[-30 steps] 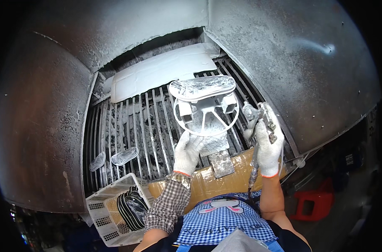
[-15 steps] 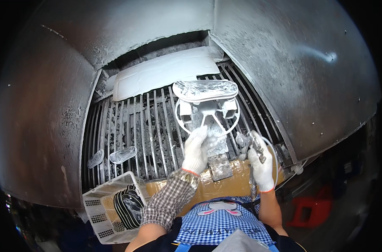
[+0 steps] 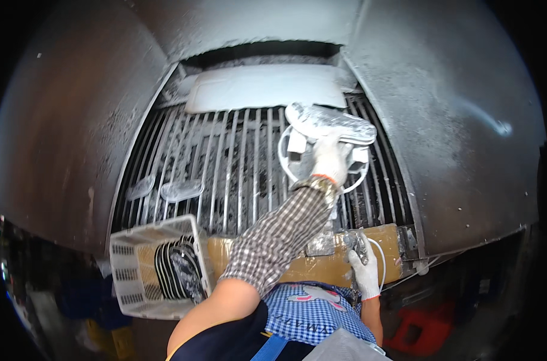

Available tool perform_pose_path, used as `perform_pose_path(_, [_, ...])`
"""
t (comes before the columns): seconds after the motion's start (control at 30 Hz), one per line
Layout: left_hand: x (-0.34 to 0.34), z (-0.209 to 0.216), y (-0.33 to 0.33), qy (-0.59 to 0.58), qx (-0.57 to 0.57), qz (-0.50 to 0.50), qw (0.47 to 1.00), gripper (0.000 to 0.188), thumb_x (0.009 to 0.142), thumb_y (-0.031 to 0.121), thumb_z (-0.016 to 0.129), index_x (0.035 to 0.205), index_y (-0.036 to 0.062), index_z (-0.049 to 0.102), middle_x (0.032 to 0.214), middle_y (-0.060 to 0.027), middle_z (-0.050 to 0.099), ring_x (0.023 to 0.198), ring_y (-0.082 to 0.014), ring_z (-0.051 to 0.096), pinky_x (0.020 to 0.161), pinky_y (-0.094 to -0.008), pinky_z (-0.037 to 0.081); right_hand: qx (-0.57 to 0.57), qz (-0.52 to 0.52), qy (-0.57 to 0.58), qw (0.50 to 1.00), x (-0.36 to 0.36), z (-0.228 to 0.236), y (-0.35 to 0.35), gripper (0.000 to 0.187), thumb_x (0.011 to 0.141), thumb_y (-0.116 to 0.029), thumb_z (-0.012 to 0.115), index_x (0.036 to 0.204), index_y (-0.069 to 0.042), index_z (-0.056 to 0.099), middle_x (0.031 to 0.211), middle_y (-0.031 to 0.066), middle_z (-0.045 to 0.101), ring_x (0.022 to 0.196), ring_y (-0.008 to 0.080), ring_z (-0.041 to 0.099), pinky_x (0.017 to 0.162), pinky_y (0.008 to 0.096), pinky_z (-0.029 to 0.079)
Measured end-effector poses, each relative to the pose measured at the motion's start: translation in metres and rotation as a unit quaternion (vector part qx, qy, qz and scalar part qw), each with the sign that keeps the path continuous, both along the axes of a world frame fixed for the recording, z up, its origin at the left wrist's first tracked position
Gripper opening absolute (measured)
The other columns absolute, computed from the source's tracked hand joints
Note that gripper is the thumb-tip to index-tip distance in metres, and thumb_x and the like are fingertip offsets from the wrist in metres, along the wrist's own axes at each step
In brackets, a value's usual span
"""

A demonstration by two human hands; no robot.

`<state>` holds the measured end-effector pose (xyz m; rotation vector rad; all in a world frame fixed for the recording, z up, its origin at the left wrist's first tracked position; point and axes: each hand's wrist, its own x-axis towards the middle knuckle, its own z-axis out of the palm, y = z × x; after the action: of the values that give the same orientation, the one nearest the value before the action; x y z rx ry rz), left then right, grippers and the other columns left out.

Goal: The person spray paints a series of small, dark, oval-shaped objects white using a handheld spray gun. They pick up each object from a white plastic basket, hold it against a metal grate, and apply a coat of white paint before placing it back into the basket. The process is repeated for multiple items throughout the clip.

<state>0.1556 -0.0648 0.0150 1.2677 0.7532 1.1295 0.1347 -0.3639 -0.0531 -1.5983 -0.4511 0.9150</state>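
Observation:
My left hand (image 3: 329, 157), in a white knit glove, reaches out to the near edge of a long oval piece (image 3: 333, 123). Its fingers are closed at that edge, partly hidden and blurred. The piece is coated white with dark streaks. Beneath it, a white ring-shaped stand (image 3: 282, 157) with square blocks shows partly behind my hand. My right hand (image 3: 365, 268), also gloved, is closed round a spray gun (image 3: 356, 243) low over the tan front board. A pale hose loops beside that hand.
Metal bars (image 3: 243, 168) form a grate inside a booth with tall side walls. Two small oval pieces (image 3: 183, 191) lie on its left part. A white plastic basket (image 3: 126, 274) with several striped dark ovals stands front left. A pale sheet (image 3: 267, 87) lies at the back.
My left hand has moved forward from the stand's near rim to the oval piece, which now sits slanted. The spray gun in my right hand is lower and nearer to me. The view has shifted.

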Motion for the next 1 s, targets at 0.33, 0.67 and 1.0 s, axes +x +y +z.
perform_pose_path(0.33, [-0.106, 0.004, 0.017, -0.339, -0.214, 0.002, 0.916, 0.026, 0.097, 0.014, 0.073, 0.122, 0.0073, 0.069, 0.115, -0.0065, 0.075, 0.097, -0.0199, 0.073, 0.076, -0.0354, 0.06, -0.076, 0.079, -0.045, 0.993, -0.018, -0.017, 0.003, 0.073, 0.095, -0.002, 0.069, 0.162, -0.002, 0.043, 0.103, 0.0017, 0.067, 0.072, 0.0068, 0.057, 0.061, 0.0241, 0.048])
perform_pose_path(0.67, [-0.24, -0.14, 0.081, -0.304, -0.336, 0.184, 0.872, 0.03, 0.1, 0.014, 0.063, 0.127, 0.0017, 0.062, 0.124, -0.0139, 0.071, 0.114, -0.0292, 0.07, 0.096, -0.0463, 0.059, -0.127, 0.095, -0.052, 0.986, -0.023, -0.025, 0.011, 0.064, 0.096, -0.005, 0.07, 0.156, 0.003, 0.051, 0.109, 0.0009, 0.066, 0.09, 0.0086, 0.059, 0.083, 0.0249, 0.051])
perform_pose_path(1.0, [-0.241, -0.324, 0.046, -0.296, -0.501, 0.141, 0.801, 0.035, 0.104, 0.02, 0.057, 0.133, 0.0007, 0.062, 0.132, -0.0181, 0.07, 0.123, -0.0327, 0.068, 0.104, -0.0487, 0.058, -0.124, 0.114, -0.105, 0.98, -0.021, -0.034, 0.011, 0.061, 0.095, -0.005, 0.068, 0.155, 0.0, 0.054, 0.116, 0.0028, 0.069, 0.093, 0.0094, 0.062, 0.083, 0.0256, 0.051])
